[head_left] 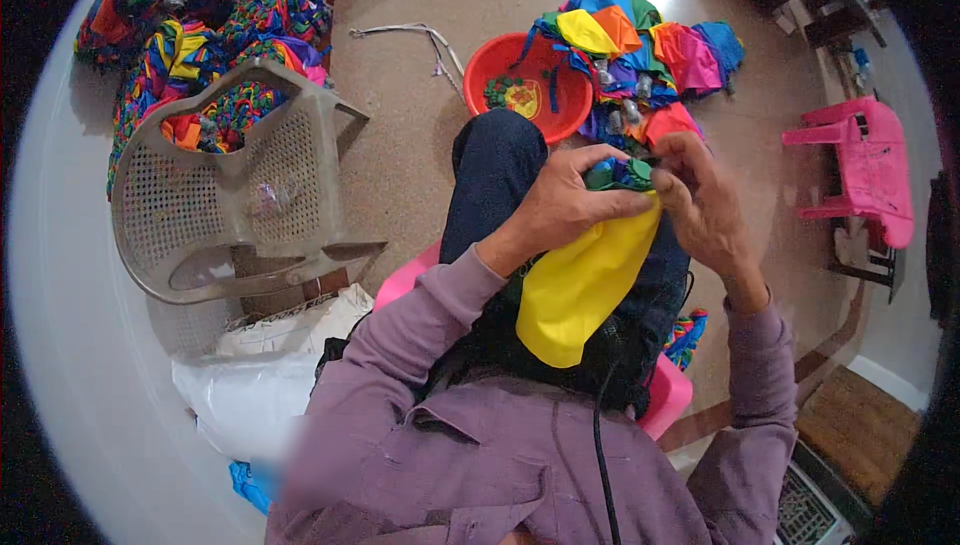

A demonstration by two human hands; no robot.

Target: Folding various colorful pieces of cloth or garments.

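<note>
Over my lap I hold a bunched cloth piece, its smooth yellow panel hanging down between my knees. Green and blue folds gather at its top. My left hand is closed round the left of these folds, thumb below and fingers above. At the right end of the folds, my right hand is raised with thumb and fingers pinched against the green edge; the exact spot gripped is partly hidden. Just beyond my knees stands a red basin with small green pieces in it.
A heap of multicoloured cloth pieces lies right of the basin. Rainbow bundles are piled far left behind a beige plastic chair. A pink chair stands at right. A white plastic sack lies at lower left. A black cord crosses my shirt.
</note>
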